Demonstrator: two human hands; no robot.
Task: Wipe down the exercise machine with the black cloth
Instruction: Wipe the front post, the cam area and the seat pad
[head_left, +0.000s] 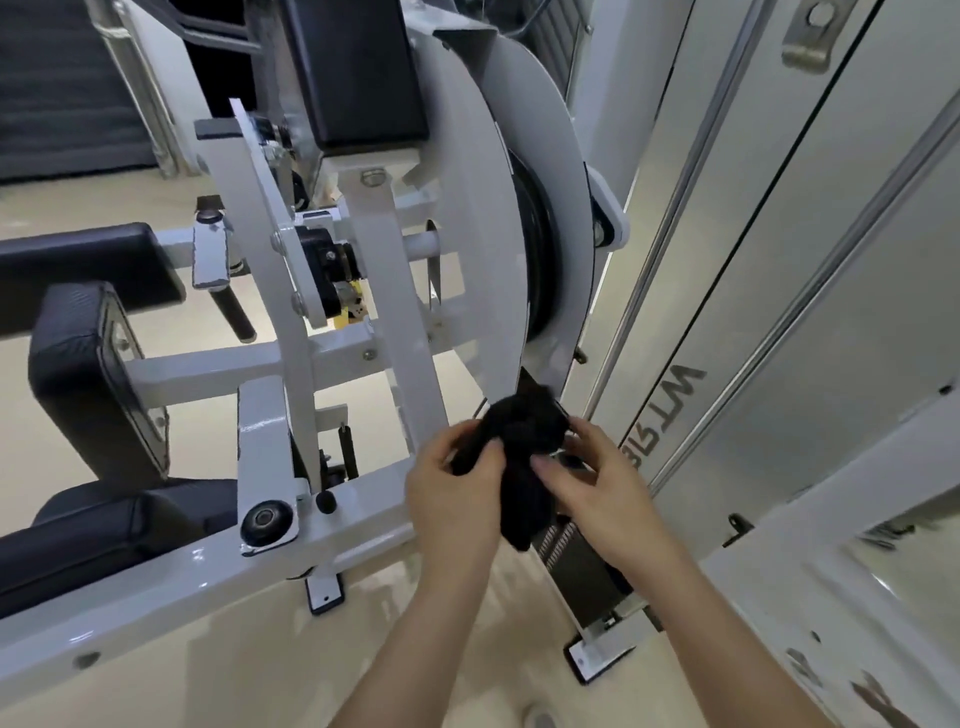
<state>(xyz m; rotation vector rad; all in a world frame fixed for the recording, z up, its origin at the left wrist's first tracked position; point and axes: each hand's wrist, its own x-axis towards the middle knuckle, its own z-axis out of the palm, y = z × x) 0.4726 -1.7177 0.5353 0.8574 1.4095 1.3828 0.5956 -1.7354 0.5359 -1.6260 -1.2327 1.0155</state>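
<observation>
Clamped from both sides, fingers curled close round it: bunched black fabric cloth (524, 447), held up in the air over the beige floor (208, 675), its top just at the lower tip of the broad white curved metal cam plate (488, 234). Could not tell whether touching the plate or only just beside it.

Far left, well apart from the hands: black padded vinyl cushions (78, 384) of the white steel-framed exercise machine (332, 364), with no cloth near them. Judged not the part in hand.

Closed the left hand (457, 483) on the cloth's left fold, thumb on top, fingers tucked under. Let the loose lower end hang down between the two wrists.

Pinched with the right hand (597, 478) from the other side, thumb pressed on the front, fingers hooked over the upper right of the bundle. Probably gathered that way to fold the fabric into a firm pad before rubbing the plate's rim, hence both hands on it and neither flat on metal.

At the right edge: tall grey metal weight-stack shroud (779, 312), near the right wrist but apart.
</observation>
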